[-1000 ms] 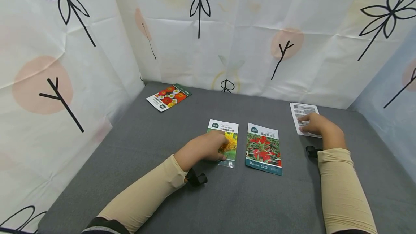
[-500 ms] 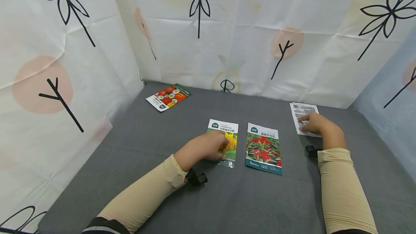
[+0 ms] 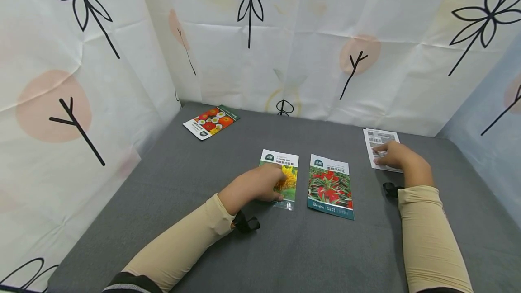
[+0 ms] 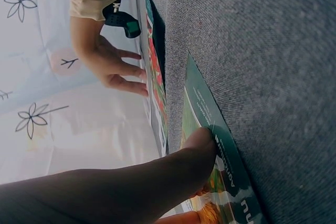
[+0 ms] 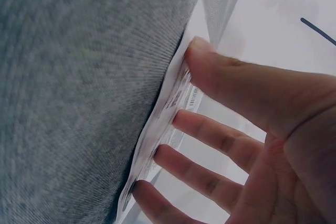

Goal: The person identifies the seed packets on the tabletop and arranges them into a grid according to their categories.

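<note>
My left hand (image 3: 260, 182) rests on a seed packet (image 3: 291, 179) with a yellow sunflower picture, lying flat in the middle of the grey table. In the left wrist view its thumb (image 4: 199, 142) touches the packet's face near the dark green end strip. At the far right, my right hand (image 3: 396, 156) rests on a white packet (image 3: 381, 136) with printed text and barcodes. The right wrist view shows the thumb and spread fingertips touching that white packet (image 5: 163, 111), which lies on the cloth. The hands cover part of both packets.
A seed packet with red flowers (image 3: 329, 189) lies right of the sunflower one. Toward the back left corner, overlapping packets with red, orange and white flowers (image 3: 212, 121) lie slanted. Patterned white cloth walls (image 3: 301, 76) stand behind and beside the grey table (image 3: 317, 257).
</note>
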### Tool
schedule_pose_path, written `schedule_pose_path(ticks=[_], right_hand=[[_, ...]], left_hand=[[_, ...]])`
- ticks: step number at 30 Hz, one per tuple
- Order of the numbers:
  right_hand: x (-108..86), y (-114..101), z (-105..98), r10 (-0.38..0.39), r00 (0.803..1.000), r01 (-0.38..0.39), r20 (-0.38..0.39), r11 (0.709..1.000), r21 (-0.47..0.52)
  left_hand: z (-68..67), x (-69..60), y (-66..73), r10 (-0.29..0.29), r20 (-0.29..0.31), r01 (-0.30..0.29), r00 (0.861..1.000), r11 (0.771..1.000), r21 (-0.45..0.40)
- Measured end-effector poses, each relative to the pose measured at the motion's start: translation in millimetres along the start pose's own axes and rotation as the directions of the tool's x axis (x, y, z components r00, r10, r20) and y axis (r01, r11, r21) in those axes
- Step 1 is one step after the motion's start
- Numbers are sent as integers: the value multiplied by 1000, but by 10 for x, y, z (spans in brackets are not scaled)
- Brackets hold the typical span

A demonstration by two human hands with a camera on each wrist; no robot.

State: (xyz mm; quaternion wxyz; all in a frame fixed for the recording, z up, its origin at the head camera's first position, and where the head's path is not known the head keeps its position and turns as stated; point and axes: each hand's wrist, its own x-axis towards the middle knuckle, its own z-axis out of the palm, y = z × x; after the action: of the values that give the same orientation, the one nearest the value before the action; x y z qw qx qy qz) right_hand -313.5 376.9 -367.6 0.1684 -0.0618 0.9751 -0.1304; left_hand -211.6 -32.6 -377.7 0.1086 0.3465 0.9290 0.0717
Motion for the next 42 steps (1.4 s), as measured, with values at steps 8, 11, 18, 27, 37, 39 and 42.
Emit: schedule_pose_path(ticks=[8, 11, 18, 27, 37, 39, 42], right_hand=[[-23, -42, 18, -10, 1000, 11, -7, 1000, 26], [0, -53, 13, -3, 1000, 3, -7, 1000, 29], [33, -97, 28, 15, 1000, -14, -7, 999, 31], [85, -131, 30, 13, 1000, -12, -9, 1000, 26], [74, -199, 20, 10, 1000, -10, -13, 1000, 2], [75, -206, 19, 6, 1000, -6, -13, 1000, -5], [76, -222, 19, 4, 1000, -4, -9, 1000, -8]], left_hand=[[8, -11, 2, -6, -1, 6, 1000, 1000, -9], [-1, -15, 6, -7, 1, 7, 1000, 1000, -10], [3, -15, 2, 4, -11, -4, 1000, 1000, -5], [11, 0, -4, 4, -8, -4, 1000, 1000, -8], [8, -14, 3, -4, -7, 4, 1000, 1000, -11], [7, -14, 5, -5, -6, 5, 1000, 1000, -14], [6, -13, 5, -5, -3, 5, 1000, 1000, -17]])
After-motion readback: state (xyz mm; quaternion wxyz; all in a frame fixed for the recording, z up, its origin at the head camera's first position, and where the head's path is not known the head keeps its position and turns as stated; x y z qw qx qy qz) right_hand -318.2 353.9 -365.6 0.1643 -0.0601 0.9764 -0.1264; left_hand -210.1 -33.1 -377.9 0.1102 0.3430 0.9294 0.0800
